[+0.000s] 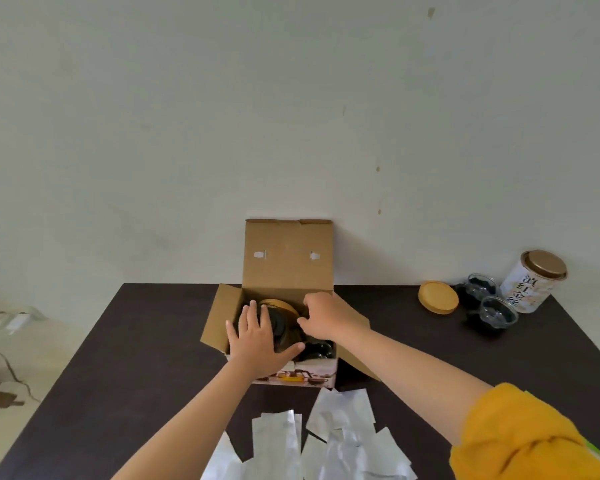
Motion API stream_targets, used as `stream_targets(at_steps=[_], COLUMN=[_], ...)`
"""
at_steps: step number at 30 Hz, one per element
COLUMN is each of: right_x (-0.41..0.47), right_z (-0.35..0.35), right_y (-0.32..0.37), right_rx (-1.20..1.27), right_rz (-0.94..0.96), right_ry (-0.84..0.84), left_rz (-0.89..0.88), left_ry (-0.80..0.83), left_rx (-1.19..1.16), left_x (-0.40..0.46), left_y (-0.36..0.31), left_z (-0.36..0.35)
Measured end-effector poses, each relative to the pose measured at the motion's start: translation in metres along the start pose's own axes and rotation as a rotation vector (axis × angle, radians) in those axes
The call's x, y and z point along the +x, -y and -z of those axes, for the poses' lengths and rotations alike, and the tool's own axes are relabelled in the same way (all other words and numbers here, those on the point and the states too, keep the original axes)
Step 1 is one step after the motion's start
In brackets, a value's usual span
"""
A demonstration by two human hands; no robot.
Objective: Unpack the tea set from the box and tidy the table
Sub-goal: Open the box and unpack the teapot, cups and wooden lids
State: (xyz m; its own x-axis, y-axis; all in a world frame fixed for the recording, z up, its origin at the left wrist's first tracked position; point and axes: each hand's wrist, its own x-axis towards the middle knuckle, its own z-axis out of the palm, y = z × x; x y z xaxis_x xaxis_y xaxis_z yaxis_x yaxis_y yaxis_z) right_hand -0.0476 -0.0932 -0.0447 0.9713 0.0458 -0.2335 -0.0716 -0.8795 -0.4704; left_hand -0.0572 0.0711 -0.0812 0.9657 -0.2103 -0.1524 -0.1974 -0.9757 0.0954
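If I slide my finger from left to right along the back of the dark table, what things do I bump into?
Open brown cardboard box → round flat wooden lid → small clear glass cups → white round tin with a gold lid.

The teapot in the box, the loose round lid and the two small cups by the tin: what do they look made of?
Teapot: dark see-through body, probably tinted glass, with a tan lid that looks like bamboo or wood. Loose lid: matte tan disc, likely the same, though plastic is possible. Cups: clear and glossy, seemingly glass. Tin: printed can with a metallic gold lid.
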Motion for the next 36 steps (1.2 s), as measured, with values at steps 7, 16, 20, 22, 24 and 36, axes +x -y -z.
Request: stream_targets(at_steps=[7,16,20,22,24,36], right_x=[0.030,0.048,0.052,0.053,0.054,0.013], right_z=[-0.025,-0.038,-0.034,-0.030,-0.027,0.037], right_y=[0.018,0.014,0.016,0.019,0.022,0.022], right_rx=[-0.360,-0.442,-0.458,-0.462,-0.472,-0.434], right_rz=[-0.112,-0.233,-0.229,-0.209,-0.191,0.002], right_ry=[0.166,0.187,0.197,0.194,0.173,-0.049], left_rz=[-0.153,-0.173,-0.174,-0.173,-0.170,-0.085], left_ry=[-0.009,-0.032,-0.027,-0.022,-0.022,0.052], left_rx=[0.053,0.030,0.023,0.022,0.029,0.083], left_x=[0.002,0.006,0.005,0.004,0.005,0.003], left_y=[0.027,0.031,0.030,0.031,0.032,0.025], left_z=[-0.019,-0.025,-0.025,-0.025,-0.025,-0.012])
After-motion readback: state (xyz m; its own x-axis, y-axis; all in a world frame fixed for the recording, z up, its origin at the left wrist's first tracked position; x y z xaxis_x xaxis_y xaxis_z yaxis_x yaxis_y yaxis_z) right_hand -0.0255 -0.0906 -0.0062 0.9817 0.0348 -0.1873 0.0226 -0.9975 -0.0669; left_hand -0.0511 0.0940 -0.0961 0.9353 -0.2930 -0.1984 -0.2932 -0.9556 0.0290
